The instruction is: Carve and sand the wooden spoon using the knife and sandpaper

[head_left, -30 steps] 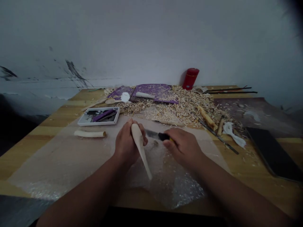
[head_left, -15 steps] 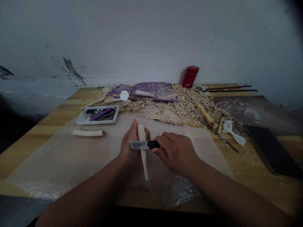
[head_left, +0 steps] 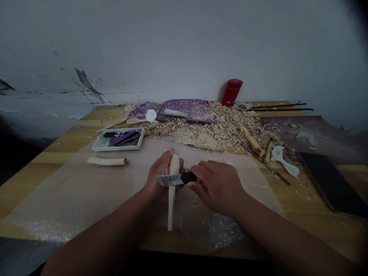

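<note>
A pale, peeled piece of wood [head_left: 171,203], thick at its far end and slender toward me, is gripped in my left hand [head_left: 156,172]. The thumb lies along its left side and fingertips show on its right. My right hand [head_left: 217,184] is closed around the black and yellow handle of a utility knife [head_left: 171,179]. Its blade lies crosswise over the wood, just below the thick part, with the tip pointing left. Most of the knife's handle is hidden inside my right fist.
A clear plastic sheet [head_left: 115,188] covers the wooden table [head_left: 69,134]. To the left are a peeled stick [head_left: 107,161] and a white tray [head_left: 94,145] of tools. Wood shavings [head_left: 230,124] heap at the back, near a red canister [head_left: 231,92]. A dark phone-like slab [head_left: 330,184] lies right.
The wood's slender end has swung left and now points more straight toward me. My left thumb has shifted slightly. The knife blade stays across the wood, a touch lower.
</note>
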Action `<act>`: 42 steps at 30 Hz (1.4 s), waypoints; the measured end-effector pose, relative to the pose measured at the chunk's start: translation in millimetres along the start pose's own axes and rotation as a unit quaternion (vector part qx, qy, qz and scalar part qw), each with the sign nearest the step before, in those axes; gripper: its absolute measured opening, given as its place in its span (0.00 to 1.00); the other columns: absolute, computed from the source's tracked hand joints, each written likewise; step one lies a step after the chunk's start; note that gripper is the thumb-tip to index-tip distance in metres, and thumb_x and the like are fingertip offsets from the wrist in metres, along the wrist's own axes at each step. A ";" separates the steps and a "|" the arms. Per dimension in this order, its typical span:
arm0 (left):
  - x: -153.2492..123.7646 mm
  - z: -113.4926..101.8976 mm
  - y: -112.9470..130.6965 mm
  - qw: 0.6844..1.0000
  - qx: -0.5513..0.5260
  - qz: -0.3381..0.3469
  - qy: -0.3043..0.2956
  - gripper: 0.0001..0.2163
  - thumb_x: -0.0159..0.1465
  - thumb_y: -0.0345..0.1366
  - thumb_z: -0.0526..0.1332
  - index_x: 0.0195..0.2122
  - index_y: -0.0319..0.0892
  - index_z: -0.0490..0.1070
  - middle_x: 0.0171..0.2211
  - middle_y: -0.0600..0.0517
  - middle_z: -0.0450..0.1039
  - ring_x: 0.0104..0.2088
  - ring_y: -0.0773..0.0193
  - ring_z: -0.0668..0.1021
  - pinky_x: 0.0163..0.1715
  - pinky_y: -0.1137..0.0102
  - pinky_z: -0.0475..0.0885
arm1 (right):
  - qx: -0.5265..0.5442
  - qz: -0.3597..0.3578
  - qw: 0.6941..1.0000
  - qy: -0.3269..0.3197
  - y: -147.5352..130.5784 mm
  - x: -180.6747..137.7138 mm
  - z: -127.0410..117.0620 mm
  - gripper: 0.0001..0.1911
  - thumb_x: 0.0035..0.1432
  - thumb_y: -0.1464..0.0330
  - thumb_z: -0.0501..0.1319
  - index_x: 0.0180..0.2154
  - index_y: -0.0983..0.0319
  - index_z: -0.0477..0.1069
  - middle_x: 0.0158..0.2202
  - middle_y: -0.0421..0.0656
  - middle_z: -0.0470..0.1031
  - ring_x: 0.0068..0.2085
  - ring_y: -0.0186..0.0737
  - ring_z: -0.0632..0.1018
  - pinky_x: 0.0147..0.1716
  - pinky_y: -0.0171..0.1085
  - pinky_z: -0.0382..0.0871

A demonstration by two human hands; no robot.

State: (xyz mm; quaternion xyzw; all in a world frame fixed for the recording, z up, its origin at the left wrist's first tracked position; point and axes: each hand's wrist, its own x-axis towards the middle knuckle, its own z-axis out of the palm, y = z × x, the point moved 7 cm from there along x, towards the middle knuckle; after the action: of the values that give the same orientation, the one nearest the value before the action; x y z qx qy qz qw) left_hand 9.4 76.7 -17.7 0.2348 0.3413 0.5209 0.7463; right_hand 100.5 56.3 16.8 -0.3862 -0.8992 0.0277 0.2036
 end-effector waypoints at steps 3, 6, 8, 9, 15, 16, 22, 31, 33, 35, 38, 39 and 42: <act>-0.5 0.9 0.1 1.000 -0.008 0.002 -0.003 0.17 0.60 0.40 0.45 0.15 0.41 0.54 0.12 0.58 0.53 0.10 0.72 0.58 0.06 0.77 0.52 | 0.002 -0.003 1.000 0.003 1.8 -0.9 -1.5 0.20 0.58 0.55 0.42 0.30 0.61 0.63 0.26 0.40 0.67 0.26 0.35 0.64 0.26 0.34 0.48; -1.5 1.3 1.3 1.000 -0.025 0.019 0.001 0.16 0.59 0.39 0.47 0.16 0.41 0.54 0.12 0.58 0.53 0.11 0.73 0.59 0.07 0.78 0.54 | 0.001 0.000 1.000 0.002 2.2 -1.4 -1.7 0.20 0.57 0.54 0.42 0.30 0.61 0.63 0.26 0.40 0.67 0.27 0.35 0.64 0.26 0.34 0.49; -2.3 1.2 2.6 0.999 -0.035 0.034 0.013 0.15 0.59 0.39 0.48 0.16 0.41 0.53 0.12 0.59 0.52 0.10 0.73 0.58 0.07 0.78 0.54 | 0.000 0.005 1.000 0.001 1.6 -1.4 -1.1 0.20 0.57 0.54 0.43 0.30 0.61 0.63 0.26 0.41 0.67 0.27 0.36 0.65 0.26 0.34 0.49; -2.8 0.5 3.4 0.998 -0.037 0.041 0.024 0.15 0.59 0.39 0.48 0.16 0.41 0.52 0.11 0.59 0.52 0.10 0.73 0.58 0.07 0.78 0.54 | 0.001 0.007 1.000 0.001 1.7 -1.3 -0.7 0.20 0.57 0.55 0.43 0.30 0.61 0.64 0.26 0.41 0.67 0.28 0.36 0.66 0.26 0.34 0.49; -8.2 -2.4 17.6 0.995 -0.036 0.079 0.038 0.15 0.59 0.39 0.47 0.16 0.42 0.53 0.10 0.59 0.52 0.08 0.72 0.58 0.06 0.77 0.54 | -0.013 0.141 0.990 -0.003 52.7 -2.9 2.2 0.18 0.57 0.56 0.44 0.32 0.60 0.66 0.25 0.40 0.70 0.26 0.35 0.68 0.23 0.32 0.49; -8.9 -2.3 20.7 0.995 -0.039 0.086 0.032 0.15 0.59 0.38 0.46 0.16 0.41 0.53 0.10 0.59 0.52 0.08 0.72 0.58 0.06 0.77 0.54 | -0.020 0.194 0.981 0.007 69.1 -5.3 0.1 0.18 0.57 0.57 0.44 0.33 0.59 0.67 0.24 0.40 0.70 0.25 0.35 0.68 0.22 0.31 0.49; -3.4 -3.2 16.7 0.997 -0.015 0.070 0.041 0.18 0.60 0.43 0.47 0.16 0.41 0.53 0.10 0.59 0.51 0.09 0.73 0.57 0.08 0.77 0.52 | 0.054 0.172 0.981 0.067 69.7 -3.8 -10.6 0.19 0.57 0.56 0.43 0.36 0.60 0.65 0.27 0.40 0.70 0.29 0.36 0.71 0.25 0.32 0.55; -1.0 -8.6 5.6 0.994 0.047 0.068 0.068 0.19 0.57 0.50 0.50 0.19 0.39 0.60 0.15 0.56 0.61 0.14 0.72 0.65 0.13 0.76 0.58 | 0.034 0.029 0.999 -0.011 14.6 1.0 6.8 0.20 0.58 0.56 0.41 0.32 0.61 0.63 0.27 0.42 0.68 0.30 0.36 0.68 0.28 0.33 0.53; -1.9 -9.2 4.5 0.994 0.039 0.071 0.078 0.19 0.57 0.50 0.50 0.19 0.39 0.61 0.15 0.56 0.61 0.15 0.72 0.65 0.13 0.77 0.58 | 0.019 0.026 0.999 -0.010 13.8 1.5 7.4 0.20 0.58 0.56 0.41 0.31 0.61 0.63 0.27 0.42 0.68 0.30 0.36 0.68 0.27 0.33 0.52; -2.6 -9.4 2.5 0.994 0.032 0.065 0.087 0.19 0.57 0.50 0.50 0.19 0.39 0.60 0.15 0.56 0.60 0.14 0.73 0.64 0.13 0.77 0.58 | 0.009 0.025 1.000 -0.008 13.0 1.8 7.3 0.20 0.58 0.56 0.41 0.31 0.61 0.63 0.27 0.42 0.67 0.29 0.36 0.67 0.27 0.33 0.51; -3.4 -7.6 -1.8 0.996 0.028 0.039 0.080 0.19 0.57 0.50 0.49 0.19 0.39 0.59 0.15 0.57 0.59 0.13 0.74 0.63 0.11 0.78 0.56 | 0.005 0.028 1.000 -0.005 11.9 2.1 6.7 0.20 0.58 0.55 0.41 0.31 0.61 0.63 0.27 0.41 0.67 0.28 0.36 0.66 0.26 0.33 0.49; -3.7 -6.7 -3.2 0.996 0.028 0.030 0.074 0.19 0.57 0.50 0.49 0.19 0.39 0.59 0.15 0.57 0.58 0.12 0.74 0.62 0.11 0.78 0.56 | 0.004 0.028 1.000 -0.005 11.7 2.1 6.6 0.20 0.58 0.55 0.41 0.31 0.61 0.62 0.27 0.41 0.67 0.28 0.36 0.66 0.26 0.33 0.49; -5.1 -4.9 -6.0 0.998 0.029 0.011 0.061 0.18 0.57 0.49 0.49 0.21 0.39 0.60 0.15 0.57 0.60 0.10 0.75 0.61 0.10 0.78 0.56 | -0.003 0.033 0.999 -0.006 12.6 1.8 6.3 0.19 0.58 0.56 0.41 0.30 0.61 0.62 0.27 0.41 0.67 0.28 0.36 0.65 0.26 0.33 0.48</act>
State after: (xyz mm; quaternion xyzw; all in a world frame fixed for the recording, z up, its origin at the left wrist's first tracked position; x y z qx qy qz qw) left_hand 8.2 69.9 -23.8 0.2274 0.3987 0.5322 0.7114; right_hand 105.5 67.0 9.0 -0.4160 -0.8873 0.0339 0.1964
